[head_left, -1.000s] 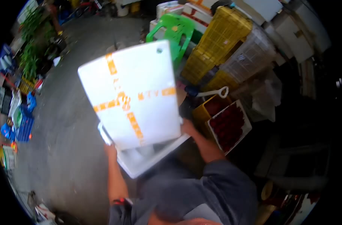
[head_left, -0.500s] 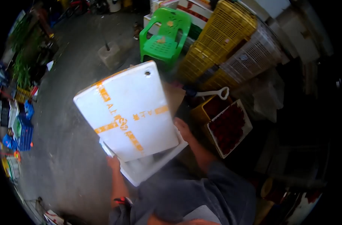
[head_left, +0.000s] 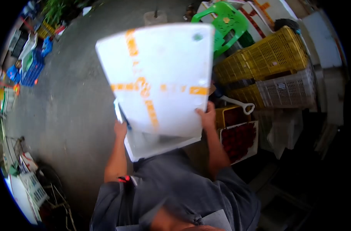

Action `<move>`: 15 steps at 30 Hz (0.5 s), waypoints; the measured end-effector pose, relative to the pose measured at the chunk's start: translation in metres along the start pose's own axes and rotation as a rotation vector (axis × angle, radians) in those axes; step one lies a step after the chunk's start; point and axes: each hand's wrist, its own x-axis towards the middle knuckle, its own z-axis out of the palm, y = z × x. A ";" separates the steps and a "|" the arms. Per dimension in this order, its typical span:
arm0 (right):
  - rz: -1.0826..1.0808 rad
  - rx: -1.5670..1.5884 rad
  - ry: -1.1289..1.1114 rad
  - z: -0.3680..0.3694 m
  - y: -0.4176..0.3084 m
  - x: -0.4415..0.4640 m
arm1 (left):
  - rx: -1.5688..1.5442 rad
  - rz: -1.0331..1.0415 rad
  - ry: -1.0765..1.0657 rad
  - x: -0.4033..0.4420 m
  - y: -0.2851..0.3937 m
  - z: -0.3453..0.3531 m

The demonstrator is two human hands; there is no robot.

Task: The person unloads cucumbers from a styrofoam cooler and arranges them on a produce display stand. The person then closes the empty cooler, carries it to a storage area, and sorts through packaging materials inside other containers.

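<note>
A white foam box (head_left: pixel 156 77) with orange printed tape is held out in front of my body. Beneath its near end shows a second white foam piece (head_left: pixel 152 144), perhaps an open foam box, set at a slightly different angle. At the left edge, my left hand (head_left: pixel 120 129) is closed on the lower foam piece, its fingers partly hidden. My right hand (head_left: pixel 207 116) grips the right side, with the thumb against the taped box and the other fingers out of sight. What lies between the two foam pieces is hidden.
To the right stand a green plastic chair (head_left: pixel 223 25), stacked yellow crates (head_left: pixel 275 52), a grey crate (head_left: pixel 287 92) and a white handle (head_left: pixel 239 103). A foam tray (head_left: pixel 254 148) holds dark red items. A blue crate (head_left: pixel 33 69) and a bicycle (head_left: pixel 56 188) are left. Grey pavement (head_left: pixel 83 115) stretches ahead.
My view has turned, so the chair and crates sit farther right and the left-hand goods higher. Both hands keep hold of the foam pieces, which now look more upright in view.
</note>
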 end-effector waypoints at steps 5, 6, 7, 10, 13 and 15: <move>-0.111 0.198 0.335 -0.097 -0.116 0.033 | -0.066 -0.043 -0.042 -0.010 0.010 -0.001; -0.185 0.234 0.332 -0.122 -0.134 0.040 | -0.037 -0.070 -0.064 -0.014 0.023 -0.010; -0.314 0.265 0.270 -0.145 -0.147 0.047 | -0.012 -0.078 -0.085 -0.014 0.033 -0.016; -0.428 0.271 0.285 -0.152 -0.200 0.028 | -0.087 -0.106 -0.113 -0.041 0.037 -0.028; -0.498 0.235 0.335 -0.158 -0.207 0.029 | -0.163 -0.156 -0.191 -0.062 0.043 -0.040; -0.484 0.192 0.416 -0.158 -0.204 0.035 | -0.153 -0.096 -0.102 -0.078 0.036 -0.035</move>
